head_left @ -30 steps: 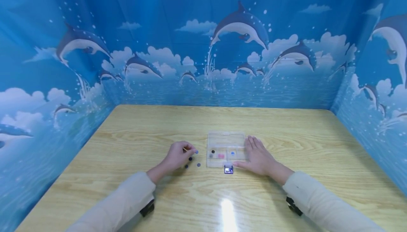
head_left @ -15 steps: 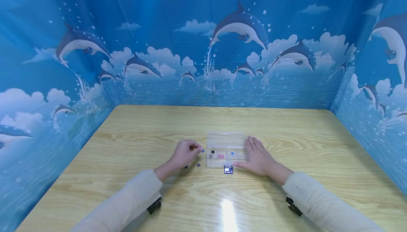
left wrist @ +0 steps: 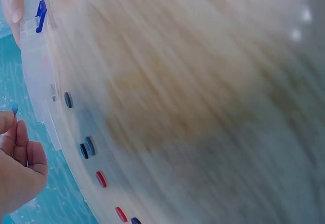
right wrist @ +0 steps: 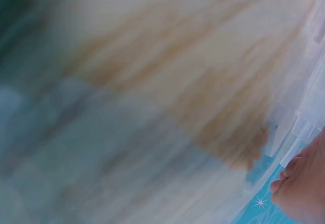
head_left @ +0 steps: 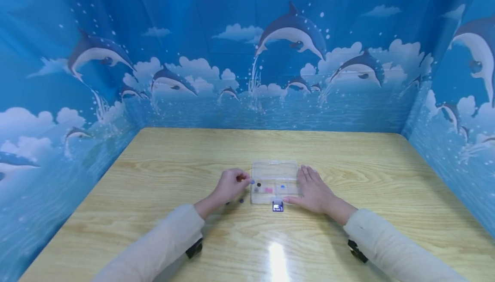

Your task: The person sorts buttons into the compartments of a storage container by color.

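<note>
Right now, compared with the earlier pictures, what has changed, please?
The left hand moved to the right, bringing the blue disc it pinches up to the left edge of the clear box; whether they touch, I cannot tell. Nothing was let go. The right hand stayed at the box's right side, and the open box stayed in place.

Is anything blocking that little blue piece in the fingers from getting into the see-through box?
Nothing visible is in the way. The left hand pinches the blue piece right by the left edge of the clear box. A black piece lies inside, near that edge.
</note>
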### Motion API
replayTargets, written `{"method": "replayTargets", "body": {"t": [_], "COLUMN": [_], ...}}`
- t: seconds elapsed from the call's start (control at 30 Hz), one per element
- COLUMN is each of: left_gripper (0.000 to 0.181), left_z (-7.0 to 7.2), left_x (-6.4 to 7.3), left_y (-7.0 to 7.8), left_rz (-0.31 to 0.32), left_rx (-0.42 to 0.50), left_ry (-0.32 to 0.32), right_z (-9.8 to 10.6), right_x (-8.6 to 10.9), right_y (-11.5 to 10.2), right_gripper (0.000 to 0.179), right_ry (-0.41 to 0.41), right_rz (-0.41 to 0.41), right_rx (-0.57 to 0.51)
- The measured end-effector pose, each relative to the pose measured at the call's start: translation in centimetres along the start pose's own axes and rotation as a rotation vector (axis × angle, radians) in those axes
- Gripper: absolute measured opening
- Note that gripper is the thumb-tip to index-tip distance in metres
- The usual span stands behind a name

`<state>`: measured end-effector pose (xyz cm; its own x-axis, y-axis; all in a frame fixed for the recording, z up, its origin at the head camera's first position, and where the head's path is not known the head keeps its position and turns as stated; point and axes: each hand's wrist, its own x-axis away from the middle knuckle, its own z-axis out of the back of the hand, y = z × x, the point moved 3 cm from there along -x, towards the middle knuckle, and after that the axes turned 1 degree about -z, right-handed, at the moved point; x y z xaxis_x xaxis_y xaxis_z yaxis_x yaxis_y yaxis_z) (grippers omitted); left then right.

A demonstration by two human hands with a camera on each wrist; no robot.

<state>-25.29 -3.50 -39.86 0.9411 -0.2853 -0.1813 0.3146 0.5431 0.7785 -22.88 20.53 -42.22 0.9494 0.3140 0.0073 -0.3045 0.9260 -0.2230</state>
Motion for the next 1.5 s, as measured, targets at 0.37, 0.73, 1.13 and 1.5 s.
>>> {"method": "replayTargets", "body": {"t": [0.37, 0.73, 1.13, 1.5], "left_gripper": [0.008, 0.007, 0.008, 0.007], "left_z": [-1.0, -1.9, -2.6, -3.3], "left_x": [-0.5, -0.8, -1.1, -1.3], "left_y": [0.9, 1.2, 1.8, 2.1], "left_rz": [0.015, 0.011, 0.009, -0.048], "left_rx": [0.028, 0.023, 0.023, 0.033], "left_ry": [-0.047, -0.072, -0.069, -0.073], "right_z": [-0.1, -0.2, -0.1, 0.0], "right_x": [0.0, 0.0, 0.0, 0.2], "right_y": [0.1, 0.0, -0.1, -0.2], "right_gripper": [0.102, 0.102, 0.101, 0.1], "right_ry": [-0.006, 0.015, 0.034, 0.055], "right_rz": [-0.007, 0.002, 0.016, 0.031], "right_rx": [0.007, 0.005, 0.015, 0.015]}}
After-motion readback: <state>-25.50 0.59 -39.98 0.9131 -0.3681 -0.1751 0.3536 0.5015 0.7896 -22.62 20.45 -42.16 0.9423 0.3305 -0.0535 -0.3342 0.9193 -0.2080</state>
